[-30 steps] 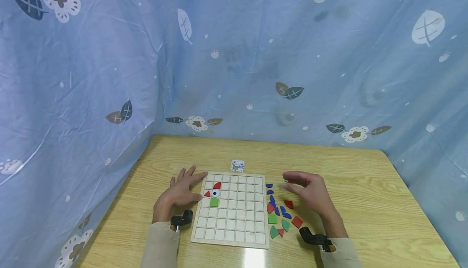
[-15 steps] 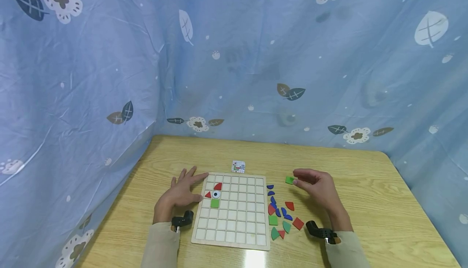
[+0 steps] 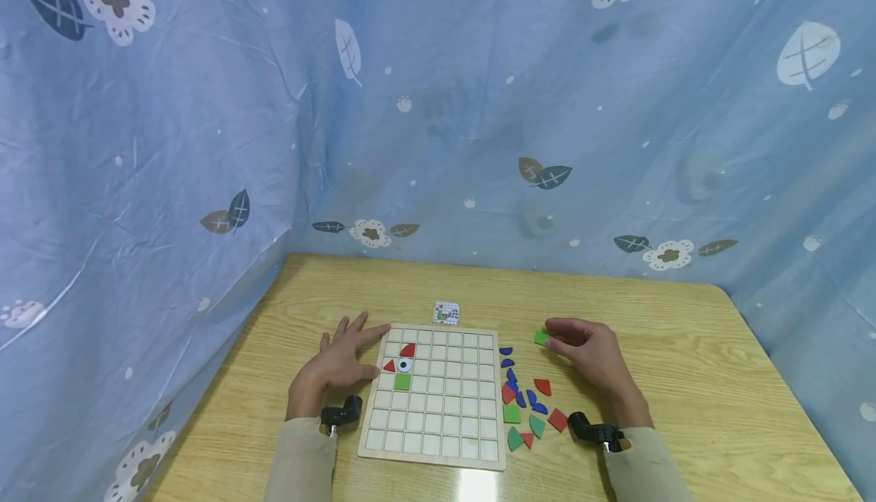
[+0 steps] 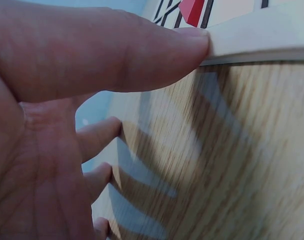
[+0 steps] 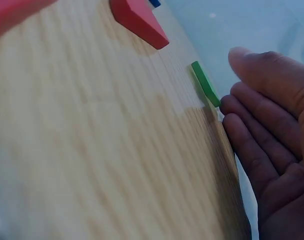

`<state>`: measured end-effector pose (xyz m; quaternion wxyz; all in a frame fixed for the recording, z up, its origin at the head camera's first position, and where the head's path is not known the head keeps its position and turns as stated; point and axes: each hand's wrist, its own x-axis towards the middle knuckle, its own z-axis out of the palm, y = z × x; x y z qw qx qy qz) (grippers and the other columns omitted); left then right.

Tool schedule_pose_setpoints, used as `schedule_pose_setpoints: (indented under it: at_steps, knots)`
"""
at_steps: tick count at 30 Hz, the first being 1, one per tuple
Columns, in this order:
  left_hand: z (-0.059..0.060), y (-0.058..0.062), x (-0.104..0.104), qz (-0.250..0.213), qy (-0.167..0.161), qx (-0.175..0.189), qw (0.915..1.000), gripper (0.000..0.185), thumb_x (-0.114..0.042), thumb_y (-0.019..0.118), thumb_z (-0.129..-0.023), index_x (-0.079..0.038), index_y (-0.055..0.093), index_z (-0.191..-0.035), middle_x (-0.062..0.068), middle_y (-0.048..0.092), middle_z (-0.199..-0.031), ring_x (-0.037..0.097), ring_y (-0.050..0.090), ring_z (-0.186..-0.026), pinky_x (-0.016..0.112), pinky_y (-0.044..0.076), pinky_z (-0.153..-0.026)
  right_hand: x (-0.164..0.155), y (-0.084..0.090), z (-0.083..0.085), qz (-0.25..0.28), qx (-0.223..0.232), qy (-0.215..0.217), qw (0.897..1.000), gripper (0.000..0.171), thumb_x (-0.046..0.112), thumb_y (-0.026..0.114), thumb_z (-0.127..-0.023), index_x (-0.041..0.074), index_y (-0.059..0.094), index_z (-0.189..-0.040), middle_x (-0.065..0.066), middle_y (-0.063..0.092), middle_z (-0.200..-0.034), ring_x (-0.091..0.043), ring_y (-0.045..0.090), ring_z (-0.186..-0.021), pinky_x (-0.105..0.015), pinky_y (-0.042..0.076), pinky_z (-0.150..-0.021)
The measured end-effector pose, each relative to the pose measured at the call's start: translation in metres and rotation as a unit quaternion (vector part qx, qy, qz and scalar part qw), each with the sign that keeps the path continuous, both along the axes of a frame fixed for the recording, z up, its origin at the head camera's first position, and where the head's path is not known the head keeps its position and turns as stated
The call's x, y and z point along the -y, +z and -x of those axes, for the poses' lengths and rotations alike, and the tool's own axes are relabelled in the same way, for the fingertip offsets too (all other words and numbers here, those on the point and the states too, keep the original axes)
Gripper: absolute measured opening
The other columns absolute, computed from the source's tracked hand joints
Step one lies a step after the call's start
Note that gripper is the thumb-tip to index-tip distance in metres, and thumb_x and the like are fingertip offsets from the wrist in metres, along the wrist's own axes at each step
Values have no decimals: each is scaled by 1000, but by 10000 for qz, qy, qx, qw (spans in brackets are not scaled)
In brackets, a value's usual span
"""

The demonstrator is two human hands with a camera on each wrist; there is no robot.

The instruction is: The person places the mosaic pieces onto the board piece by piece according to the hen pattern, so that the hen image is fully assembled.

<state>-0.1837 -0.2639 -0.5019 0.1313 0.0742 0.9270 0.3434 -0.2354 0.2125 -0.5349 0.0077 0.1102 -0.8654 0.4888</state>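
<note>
The right hand [image 3: 588, 354] has drawn back and lowered; its fingertips now touch the green tile [image 3: 541, 337], on the table at the board's [image 3: 434, 395] three o'clock. Pinch its edges. Left hand [image 3: 340, 361], fingers spread, braces the board.

A wooden table [image 3: 684, 380] with pale grain stands in a corner. Blue cloth [image 3: 438, 106] printed with white flowers and dark leaves hangs behind it and along both sides. A bright patch of light [image 3: 477, 484] shines on the table's near edge.

Even, bright light; glare on the table [image 3: 477, 484] edge; wrist views blurred.
</note>
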Motion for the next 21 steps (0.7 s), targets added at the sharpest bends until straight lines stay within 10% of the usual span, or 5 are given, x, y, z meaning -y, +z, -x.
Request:
schedule_pose_setpoints:
  at_steps: [21]
  knots:
    - [-1,3,-2,-14,-37,-33,10000,79,-8,84,-92,-17,53,-164,29,16,-181,60,-2,-166,88,-5,-123,3,-4,0,-150,-147,-6,9998,32,7,85,-95,8,81,-127,-12,82,-121,-26,80,-109,-15,59,-89]
